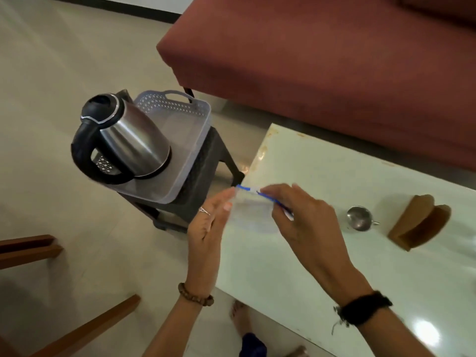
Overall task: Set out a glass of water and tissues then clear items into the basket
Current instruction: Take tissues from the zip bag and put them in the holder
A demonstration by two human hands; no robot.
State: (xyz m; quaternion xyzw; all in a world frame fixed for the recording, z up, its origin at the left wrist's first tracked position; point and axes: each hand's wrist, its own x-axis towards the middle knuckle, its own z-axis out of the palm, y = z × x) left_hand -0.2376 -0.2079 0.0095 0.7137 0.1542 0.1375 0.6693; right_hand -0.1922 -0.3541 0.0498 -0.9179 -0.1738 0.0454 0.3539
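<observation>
Both my hands hold a clear plastic zip bag [251, 212] with a blue seal strip, above the left corner of the white table [360, 266]. My left hand [208, 228] pinches its left edge; my right hand [306, 217] grips the blue strip at the top. What the bag contains cannot be made out. A steel tumbler [359, 218] stands on the table to the right of my hands, and a brown wooden tissue holder [422, 220] stands beyond it. A pale plastic basket [180, 117] rests on a dark stool, with a steel kettle [123, 140] standing in it.
A dark plastic stool [203, 166] carries the basket just left of the table corner. A red sofa [322, 60] runs behind the table. Wooden chair legs [31, 248] reach in at lower left. My bare foot [242, 320] is on the tiled floor below.
</observation>
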